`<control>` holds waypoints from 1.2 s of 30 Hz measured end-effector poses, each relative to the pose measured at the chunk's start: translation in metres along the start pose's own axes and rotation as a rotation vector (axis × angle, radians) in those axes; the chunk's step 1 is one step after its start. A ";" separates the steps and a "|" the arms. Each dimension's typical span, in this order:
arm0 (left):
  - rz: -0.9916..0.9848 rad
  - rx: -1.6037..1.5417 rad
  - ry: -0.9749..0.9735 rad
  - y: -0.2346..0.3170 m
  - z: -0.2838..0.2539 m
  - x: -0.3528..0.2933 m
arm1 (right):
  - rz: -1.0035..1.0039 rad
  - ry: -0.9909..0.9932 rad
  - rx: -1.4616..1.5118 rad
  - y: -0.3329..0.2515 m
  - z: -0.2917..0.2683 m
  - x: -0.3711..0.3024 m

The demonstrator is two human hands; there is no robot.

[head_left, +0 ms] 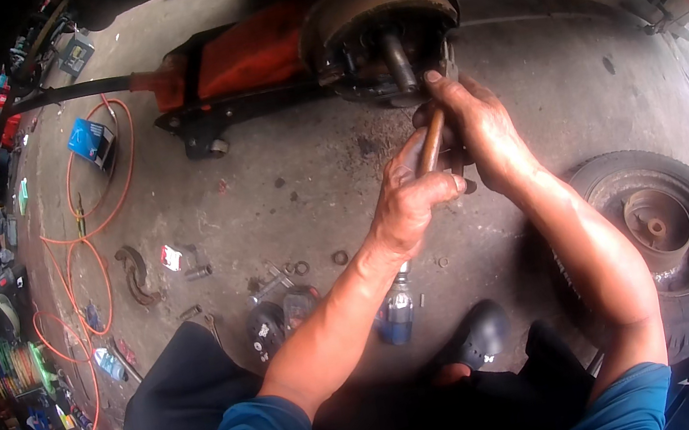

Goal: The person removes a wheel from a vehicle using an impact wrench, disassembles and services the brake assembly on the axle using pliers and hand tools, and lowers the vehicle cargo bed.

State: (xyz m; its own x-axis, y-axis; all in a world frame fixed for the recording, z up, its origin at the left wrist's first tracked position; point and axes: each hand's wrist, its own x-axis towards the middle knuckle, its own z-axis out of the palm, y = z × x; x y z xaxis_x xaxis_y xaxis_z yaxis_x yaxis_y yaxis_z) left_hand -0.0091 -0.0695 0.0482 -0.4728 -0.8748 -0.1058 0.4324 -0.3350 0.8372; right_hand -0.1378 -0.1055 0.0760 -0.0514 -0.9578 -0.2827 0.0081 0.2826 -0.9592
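Note:
In front of me is an open wheel brake (378, 9), with a rusty curved shoe along its top and a spindle (398, 60) sticking out toward me. My left hand (410, 195) is closed round a brown wooden handle (432, 141), which slants up toward my right hand. Just below the brake's right edge, my right hand (482, 123) grips a slim metal tool (449, 61) whose tip reaches the brake's rim. The tool's exact kind cannot be made out. Both hands are close together, and the fingers partly hide what lies between them.
A red floor jack (254, 52) stands behind the brake at left. At right lies a tyre with a drum (656, 226). A curved brake shoe (136, 275), a bottle with blue liquid (396, 316), an orange hose (99, 247) and a blue box (88, 141) are on the floor.

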 end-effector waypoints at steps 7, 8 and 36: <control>-0.003 -0.045 0.008 0.004 0.006 0.000 | 0.008 -0.027 -0.024 -0.003 -0.003 0.002; -0.001 -0.047 0.008 0.003 0.009 0.000 | 0.007 -0.027 -0.026 -0.004 -0.003 0.002; 0.018 -0.264 0.177 -0.009 0.034 0.002 | 0.126 -0.125 -0.057 -0.014 -0.020 0.005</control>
State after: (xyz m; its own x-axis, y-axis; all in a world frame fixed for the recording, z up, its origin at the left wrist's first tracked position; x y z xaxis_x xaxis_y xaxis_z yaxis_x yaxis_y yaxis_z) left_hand -0.0402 -0.0566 0.0587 -0.3327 -0.9208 -0.2037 0.6348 -0.3784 0.6737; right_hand -0.1581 -0.1132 0.0885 0.0712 -0.9124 -0.4030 -0.0505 0.4002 -0.9150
